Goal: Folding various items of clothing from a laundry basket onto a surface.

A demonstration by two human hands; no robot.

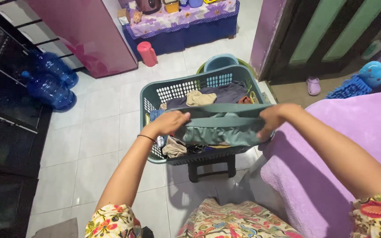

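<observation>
I see the grey-green garment [219, 125] stretched flat between both hands in the middle of the frame, held just above the laundry basket [153, 94]. Its long axis runs left to right across the picture, nearly level, with the upper edge pulled taut into a straight band and the rest folded under and sagging toward the basket. The left hand [170, 123] is closed on the garment's left end, fingers curled around the cloth. The right hand [272, 119] is pinched shut on the right end, thumb over the top edge.

My worry from here is the slack lower half: it hangs close to the other clothes in the basket, and I judge it could drag on them or catch on the basket's perforated rim if it drops lower. If either hand loosens, that end would fall and the fold would come undone.

The basket sits on a small dark stool [210, 169] on the white tiled floor [98, 132]. A purple blanket [353, 132] fills the right side, near the right forearm. Two blue water jugs [51, 81] stand at the upper left.
</observation>
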